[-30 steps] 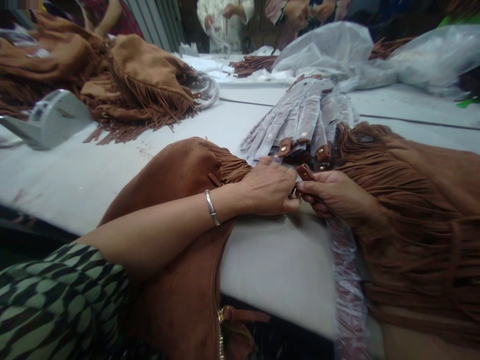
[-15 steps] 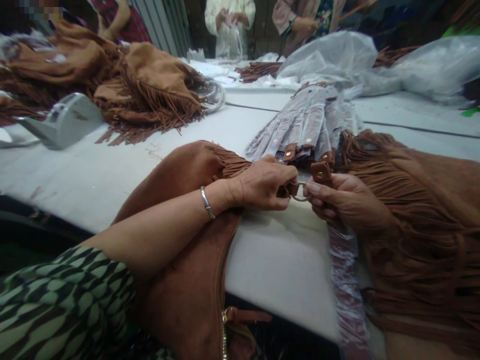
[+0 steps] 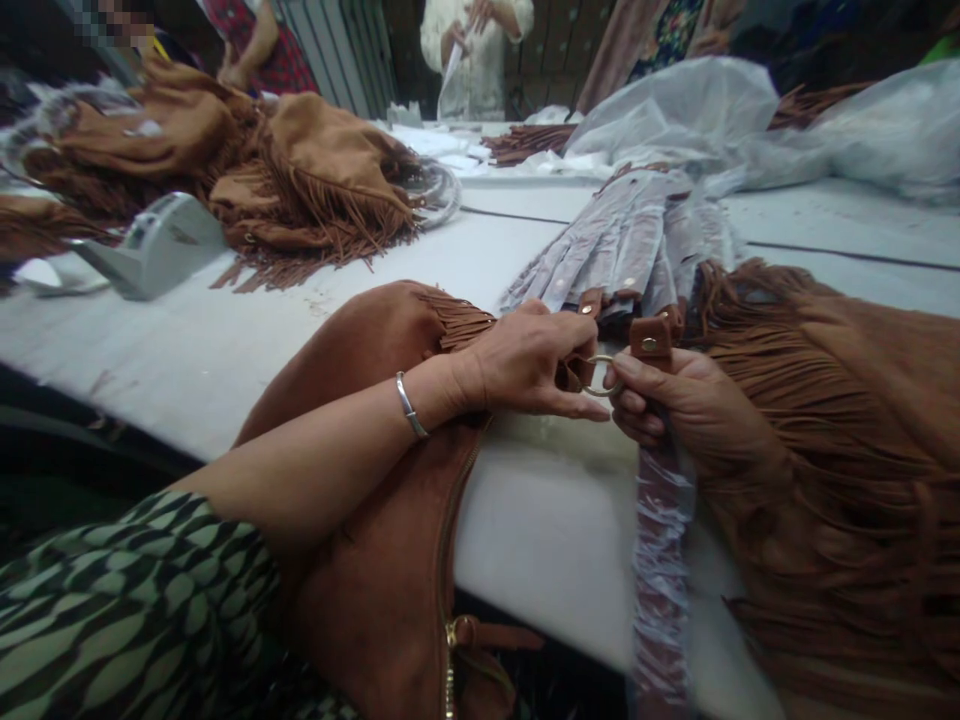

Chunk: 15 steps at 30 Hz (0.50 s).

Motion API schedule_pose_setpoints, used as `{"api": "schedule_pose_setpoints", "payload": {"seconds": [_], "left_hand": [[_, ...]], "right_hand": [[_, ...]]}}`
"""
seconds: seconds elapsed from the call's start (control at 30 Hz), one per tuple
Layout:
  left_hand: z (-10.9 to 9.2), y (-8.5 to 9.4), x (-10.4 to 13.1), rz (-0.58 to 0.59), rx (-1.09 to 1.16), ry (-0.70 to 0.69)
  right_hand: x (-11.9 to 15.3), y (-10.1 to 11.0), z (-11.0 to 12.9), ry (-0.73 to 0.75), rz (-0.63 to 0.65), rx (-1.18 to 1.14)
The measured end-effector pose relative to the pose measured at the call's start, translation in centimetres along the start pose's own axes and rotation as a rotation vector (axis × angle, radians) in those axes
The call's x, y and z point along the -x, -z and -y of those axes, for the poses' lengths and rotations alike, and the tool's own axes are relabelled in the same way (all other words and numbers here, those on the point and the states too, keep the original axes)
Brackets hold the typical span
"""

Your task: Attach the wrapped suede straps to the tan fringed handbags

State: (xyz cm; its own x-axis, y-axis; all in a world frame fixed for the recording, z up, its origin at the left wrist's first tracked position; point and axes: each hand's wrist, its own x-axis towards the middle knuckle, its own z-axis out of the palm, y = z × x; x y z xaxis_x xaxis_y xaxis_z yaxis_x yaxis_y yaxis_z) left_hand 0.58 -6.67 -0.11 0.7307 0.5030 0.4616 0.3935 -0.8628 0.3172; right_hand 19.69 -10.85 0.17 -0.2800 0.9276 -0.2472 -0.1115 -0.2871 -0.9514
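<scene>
My left hand (image 3: 529,362) is closed around a brown tab that carries a metal ring (image 3: 598,376); the tab belongs to a brown suede bag (image 3: 367,560) lying under my left arm. Fringe and a zipper (image 3: 450,640) show on the bag. Between its thumb and fingers, my right hand (image 3: 690,405) pinches a brown strap (image 3: 661,570) wrapped in clear plastic. The strap's snap end (image 3: 650,342) sticks up above my right thumb. My right thumb tip is at the ring's edge; whether the strap passes through the ring, I cannot tell.
Several plastic-wrapped straps (image 3: 622,235) lie just beyond my hands. A fringed bag (image 3: 847,400) is at the right. At the left stand a grey tape dispenser (image 3: 161,245) and piled fringed bags (image 3: 322,160). Clear plastic bags (image 3: 682,110) and other people (image 3: 476,50) are across the table.
My left index finger or thumb now stretches toward the ring. The wrapped strap hangs further left below my right hand. The view has shifted slightly, and a person opposite has raised their hands.
</scene>
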Motion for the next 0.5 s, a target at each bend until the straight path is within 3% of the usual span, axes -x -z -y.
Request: {"api": "schedule_pose_setpoints", "payload": {"seconds": [0.23,0.5], "left_hand": [[-0.6,-1.7,0.3,-0.012,-0.387,-0.008],[-1.2,-2.3,-0.1,0.073,-0.473,0.012]], "right_hand": [[0.0,0.1,-0.2,0.026,-0.006,-0.027],[-0.5,0.5,-0.4,-0.040,-0.036,-0.029]]}}
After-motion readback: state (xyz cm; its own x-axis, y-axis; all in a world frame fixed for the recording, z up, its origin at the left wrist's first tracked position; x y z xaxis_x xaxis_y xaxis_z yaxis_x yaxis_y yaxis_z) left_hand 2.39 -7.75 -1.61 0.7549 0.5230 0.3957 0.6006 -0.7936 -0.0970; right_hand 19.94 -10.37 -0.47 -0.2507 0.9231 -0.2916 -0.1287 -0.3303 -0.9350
